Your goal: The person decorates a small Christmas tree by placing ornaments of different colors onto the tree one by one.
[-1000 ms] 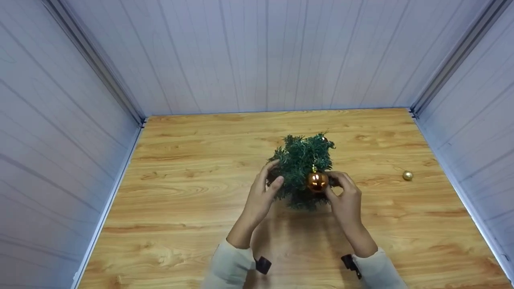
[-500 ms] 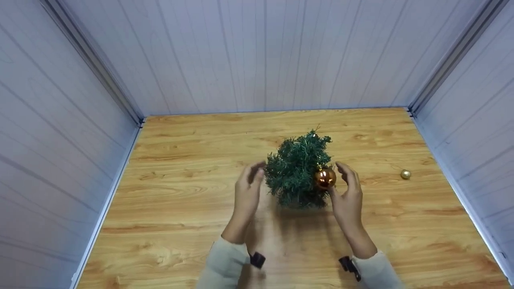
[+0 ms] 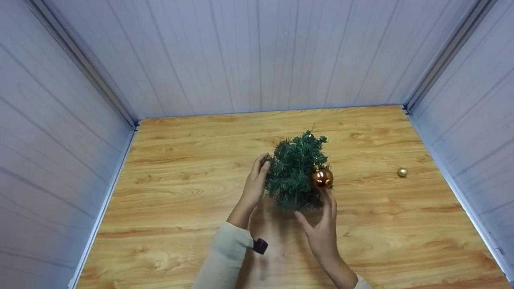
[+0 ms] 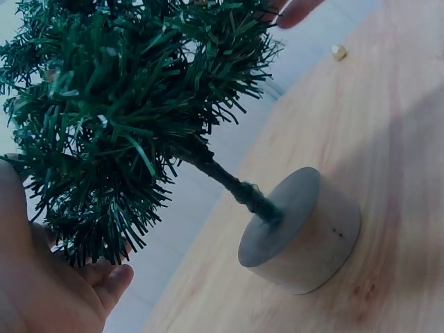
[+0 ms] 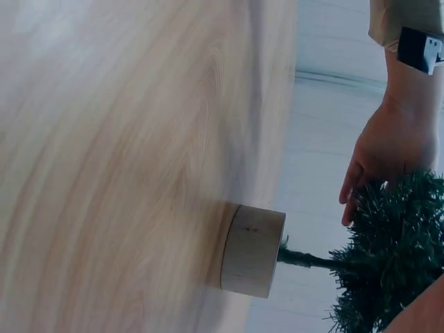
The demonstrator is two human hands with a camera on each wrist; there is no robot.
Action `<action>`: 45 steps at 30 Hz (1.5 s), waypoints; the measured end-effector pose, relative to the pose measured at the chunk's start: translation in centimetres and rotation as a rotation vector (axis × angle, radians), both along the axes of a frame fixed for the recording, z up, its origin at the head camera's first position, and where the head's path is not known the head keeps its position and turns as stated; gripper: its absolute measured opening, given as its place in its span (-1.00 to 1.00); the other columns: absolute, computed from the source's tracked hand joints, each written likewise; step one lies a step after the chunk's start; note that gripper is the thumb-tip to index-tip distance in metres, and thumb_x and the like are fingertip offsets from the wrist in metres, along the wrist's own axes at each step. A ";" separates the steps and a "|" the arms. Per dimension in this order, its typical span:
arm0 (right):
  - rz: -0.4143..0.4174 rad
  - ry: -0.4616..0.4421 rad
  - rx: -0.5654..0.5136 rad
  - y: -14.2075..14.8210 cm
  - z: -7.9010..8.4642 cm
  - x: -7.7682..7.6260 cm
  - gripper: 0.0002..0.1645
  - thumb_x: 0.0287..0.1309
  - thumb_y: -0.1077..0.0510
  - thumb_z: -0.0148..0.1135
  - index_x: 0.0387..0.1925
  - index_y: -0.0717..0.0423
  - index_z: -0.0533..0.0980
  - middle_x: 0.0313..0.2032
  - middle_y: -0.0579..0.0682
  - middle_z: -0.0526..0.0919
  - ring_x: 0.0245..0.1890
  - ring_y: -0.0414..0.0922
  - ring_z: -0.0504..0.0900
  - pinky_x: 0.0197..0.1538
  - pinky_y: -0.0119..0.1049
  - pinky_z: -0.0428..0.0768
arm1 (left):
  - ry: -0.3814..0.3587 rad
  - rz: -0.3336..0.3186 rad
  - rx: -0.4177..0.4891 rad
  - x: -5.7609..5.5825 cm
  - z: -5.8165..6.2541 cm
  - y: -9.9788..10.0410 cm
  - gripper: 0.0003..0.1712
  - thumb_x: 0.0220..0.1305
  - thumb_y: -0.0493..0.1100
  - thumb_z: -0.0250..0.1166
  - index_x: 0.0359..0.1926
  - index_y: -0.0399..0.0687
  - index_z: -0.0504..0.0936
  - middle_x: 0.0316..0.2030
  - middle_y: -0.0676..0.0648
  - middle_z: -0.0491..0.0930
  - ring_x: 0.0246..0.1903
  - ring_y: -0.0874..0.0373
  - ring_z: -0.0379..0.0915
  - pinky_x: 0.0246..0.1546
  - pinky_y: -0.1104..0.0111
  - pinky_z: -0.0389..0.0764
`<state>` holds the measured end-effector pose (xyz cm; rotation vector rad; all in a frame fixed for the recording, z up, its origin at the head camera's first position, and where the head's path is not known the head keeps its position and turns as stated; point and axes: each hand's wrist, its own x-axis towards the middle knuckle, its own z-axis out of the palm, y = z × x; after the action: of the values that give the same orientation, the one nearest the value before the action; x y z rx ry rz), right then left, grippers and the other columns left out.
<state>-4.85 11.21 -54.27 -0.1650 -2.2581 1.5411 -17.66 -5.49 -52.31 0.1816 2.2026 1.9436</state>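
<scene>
A small artificial Christmas tree (image 3: 295, 170) stands on the table, its round wooden base (image 4: 305, 236) and thin trunk plain in the left wrist view. On its right side hangs a shiny copper-coloured bauble (image 3: 322, 178). My left hand (image 3: 255, 182) is at the tree's left side, relaxed fingers against the outer branches. Just below the bauble, at the tree's front right, is my right hand (image 3: 321, 228), its fingers extended and thumb spread apart. The right fingertips overlap the lower branches near the bauble. A small shiny ornament (image 3: 310, 135) shows near the treetop.
A small gold bauble (image 3: 402, 172) with a thread loop lies on the wooden table (image 3: 180, 200) to the right. White panelled walls (image 3: 257, 56) enclose the back and both sides. A small black device (image 3: 260, 246) sits at my left cuff.
The tree has turned slightly, bringing the bauble further to its right. My left hand drew away from the branches and came back. My right hand left the bauble's side and moved below it.
</scene>
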 end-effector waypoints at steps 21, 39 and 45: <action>0.069 -0.018 -0.124 5.4 0.3 -2.8 -0.15 0.20 0.36 0.28 0.46 0.12 0.14 0.39 0.13 0.16 0.35 0.10 0.27 0.37 0.04 0.26 | 0.039 0.053 0.135 8.0 -0.9 -0.9 -0.49 0.55 -0.05 -0.01 0.39 -0.13 0.31 0.37 -0.17 0.32 0.34 -0.09 0.27 0.31 0.09 0.36; 0.054 0.024 -0.327 4.7 0.7 0.5 -0.17 0.36 0.26 -0.05 0.56 -0.06 -0.10 0.53 0.06 -0.08 0.50 0.14 -0.01 0.47 0.18 -0.04 | 0.001 0.130 0.122 2.8 -1.8 -0.6 -0.45 0.57 0.10 -0.14 0.43 0.01 0.25 0.45 -0.10 0.20 0.44 -0.07 0.10 0.42 -0.07 0.06; 0.145 -0.127 -0.209 4.5 0.5 0.4 -0.10 0.40 0.18 0.06 0.57 -0.15 -0.17 0.57 -0.03 -0.26 0.48 0.22 0.03 0.37 0.15 0.25 | -0.014 -0.041 0.116 3.1 -1.7 0.7 -0.38 0.57 0.13 -0.18 0.51 0.03 0.08 0.46 -0.13 0.16 0.46 -0.10 0.05 0.42 -0.08 0.05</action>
<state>-4.49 15.68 -53.73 -0.1643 -2.2432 1.8928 -14.52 -4.80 -53.96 0.2284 2.0618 2.0454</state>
